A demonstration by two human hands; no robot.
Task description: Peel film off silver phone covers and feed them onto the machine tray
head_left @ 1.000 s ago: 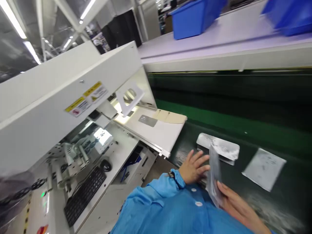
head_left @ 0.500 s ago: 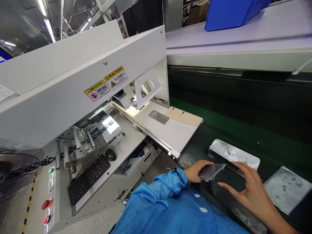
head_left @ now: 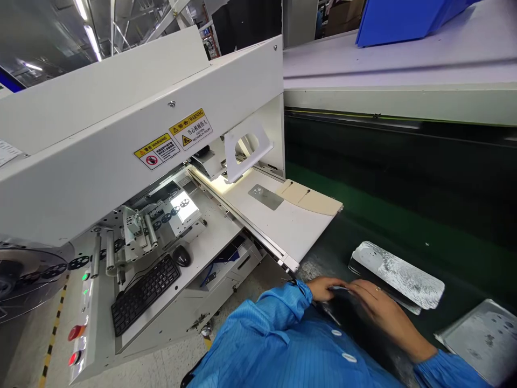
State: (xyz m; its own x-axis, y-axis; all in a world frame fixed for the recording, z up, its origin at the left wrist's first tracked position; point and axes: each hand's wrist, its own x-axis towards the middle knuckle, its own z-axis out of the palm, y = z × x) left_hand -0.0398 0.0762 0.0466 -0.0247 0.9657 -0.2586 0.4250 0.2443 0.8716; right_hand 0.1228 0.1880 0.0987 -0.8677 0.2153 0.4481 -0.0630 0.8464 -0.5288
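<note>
My left hand [head_left: 323, 288] is closed on a thin dark phone back panel [head_left: 343, 308], close to the front of the blue coat. My right hand [head_left: 377, 310] has come up against it, its fingers pressed together along the top edge; the fingertips are partly hidden. Just beyond, a stack of silvery phone back panels [head_left: 402, 274] lies on the dark green belt. Another stack of film-covered panels [head_left: 484, 339] with camera holes sits to the right of my right forearm. One grey phone back panel [head_left: 265, 197] lies flat on the machine's white feed belt [head_left: 288, 229].
A white machine [head_left: 161, 124] with warning labels stands at the left, its arm over the feed belt. On its ledge are a keyboard [head_left: 145, 295] and a mouse [head_left: 181, 256]. Red buttons [head_left: 75, 332] line its front corner. A blue bin [head_left: 398, 24] stands on the back shelf.
My right hand has moved left from beside the stack to the panel in my left hand, and its spread fingers have closed. The held panel has turned to a steeper tilt. The view has shifted slightly.
</note>
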